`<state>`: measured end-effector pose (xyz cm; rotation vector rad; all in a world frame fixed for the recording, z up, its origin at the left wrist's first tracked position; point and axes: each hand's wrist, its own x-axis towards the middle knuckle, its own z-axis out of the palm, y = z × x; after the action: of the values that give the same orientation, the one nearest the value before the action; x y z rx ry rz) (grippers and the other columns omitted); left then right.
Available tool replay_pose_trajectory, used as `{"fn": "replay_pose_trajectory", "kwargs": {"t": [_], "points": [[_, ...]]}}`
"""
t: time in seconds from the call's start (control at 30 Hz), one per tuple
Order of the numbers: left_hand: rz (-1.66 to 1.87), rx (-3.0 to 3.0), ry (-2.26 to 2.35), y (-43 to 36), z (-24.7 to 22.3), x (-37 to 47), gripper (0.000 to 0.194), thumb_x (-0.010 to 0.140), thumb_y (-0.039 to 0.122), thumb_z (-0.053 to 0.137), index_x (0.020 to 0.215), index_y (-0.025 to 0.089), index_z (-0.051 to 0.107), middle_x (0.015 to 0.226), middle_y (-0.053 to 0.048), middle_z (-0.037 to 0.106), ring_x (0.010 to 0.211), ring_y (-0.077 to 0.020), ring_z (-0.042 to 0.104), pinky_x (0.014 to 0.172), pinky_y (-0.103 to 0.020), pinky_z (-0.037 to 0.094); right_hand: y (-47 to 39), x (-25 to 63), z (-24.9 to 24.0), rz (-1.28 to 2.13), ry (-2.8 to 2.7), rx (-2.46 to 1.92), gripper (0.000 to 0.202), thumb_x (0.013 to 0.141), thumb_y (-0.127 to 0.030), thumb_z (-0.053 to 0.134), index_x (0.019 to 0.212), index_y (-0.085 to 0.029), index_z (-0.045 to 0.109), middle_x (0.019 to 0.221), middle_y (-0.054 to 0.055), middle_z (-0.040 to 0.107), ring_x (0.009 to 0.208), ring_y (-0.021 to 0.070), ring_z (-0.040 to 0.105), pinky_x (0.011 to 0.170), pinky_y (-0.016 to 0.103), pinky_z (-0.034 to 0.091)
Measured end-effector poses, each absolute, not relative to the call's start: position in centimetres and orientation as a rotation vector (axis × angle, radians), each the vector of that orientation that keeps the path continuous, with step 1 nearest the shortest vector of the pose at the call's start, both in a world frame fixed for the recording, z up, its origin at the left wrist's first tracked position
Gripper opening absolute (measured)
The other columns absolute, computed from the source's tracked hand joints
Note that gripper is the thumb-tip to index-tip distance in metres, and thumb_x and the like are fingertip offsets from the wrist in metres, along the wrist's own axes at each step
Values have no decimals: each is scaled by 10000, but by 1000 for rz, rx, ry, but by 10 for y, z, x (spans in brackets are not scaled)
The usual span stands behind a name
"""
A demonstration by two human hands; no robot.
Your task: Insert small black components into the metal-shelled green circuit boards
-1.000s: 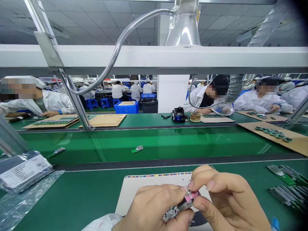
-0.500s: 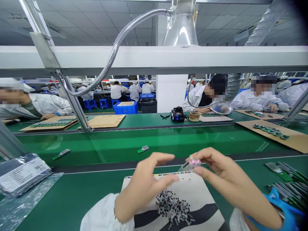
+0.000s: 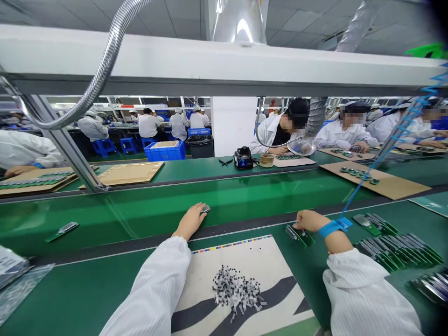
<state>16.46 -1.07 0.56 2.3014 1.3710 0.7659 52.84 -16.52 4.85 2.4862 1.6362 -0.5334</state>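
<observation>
My left hand (image 3: 192, 221) reaches over the green belt, its fingers closed on a small circuit board (image 3: 206, 209) with a grey metal top. The hand covers the board's other end. To the right, my right hand (image 3: 310, 221), with a blue wrist strap (image 3: 332, 227), is bent down over a few circuit boards (image 3: 297, 235). Its fingertips are pinched at the edge of one board there. Between my arms, a pile of tiny clear pieces with black ends (image 3: 235, 290) lies on a printed white sheet (image 3: 276, 261).
Rows of green circuit boards (image 3: 402, 249) lie right of my right hand. Another board (image 3: 63, 231) rests on the belt (image 3: 147, 205) at left. Across it are cardboard sheets (image 3: 131, 173), pliers (image 3: 225, 162), a tape roll (image 3: 266, 160) and co-workers. A blue coiled cord (image 3: 371, 170) runs to my wrist.
My hands have parted from above the pile: the left went forward to the board on the belt, the right to the boards at right. The clear item with pink is out of sight. The view swung right.
</observation>
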Motion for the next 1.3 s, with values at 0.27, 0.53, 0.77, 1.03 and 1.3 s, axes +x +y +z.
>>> {"fn": "replay_pose_trajectory", "kwargs": {"t": [0.27,0.53,0.77,1.03,1.3], "points": [[872,2136,1340,-13,-2,165,380,785,44,534,1129,175,625,1183,-113,586,1082,-283,559,985,-414,388,-172,499,71,-382,1780,2460,133,1006,-247,571,990,-118,596,928,40,585,803,182,597,748,334,525],[1142,1562,1265,-23,17,154,397,712,12,590,1070,176,636,1093,-82,569,985,-220,574,936,-398,444,-179,377,40,-809,2482,1720,125,942,-216,674,897,-111,622,864,14,602,798,179,605,759,333,524],[1243,1018,949,-49,60,162,296,760,20,593,998,195,578,921,-24,581,764,-79,608,712,-202,510,-180,361,18,-796,2501,1659,165,973,-220,631,854,-107,618,834,11,601,783,174,607,756,331,526],[1190,765,726,-87,98,176,273,777,-38,558,972,152,574,792,-35,609,701,-88,611,632,-169,509,-194,351,20,-595,2491,1741,172,986,-206,600,833,-129,619,894,24,599,841,182,590,788,328,512],[1120,654,621,-105,104,178,252,769,-61,558,910,144,599,825,-43,620,699,-95,611,606,-179,504,-197,351,17,-494,2521,1701,133,966,-202,621,866,-116,600,898,26,572,847,190,573,772,336,500]]}}
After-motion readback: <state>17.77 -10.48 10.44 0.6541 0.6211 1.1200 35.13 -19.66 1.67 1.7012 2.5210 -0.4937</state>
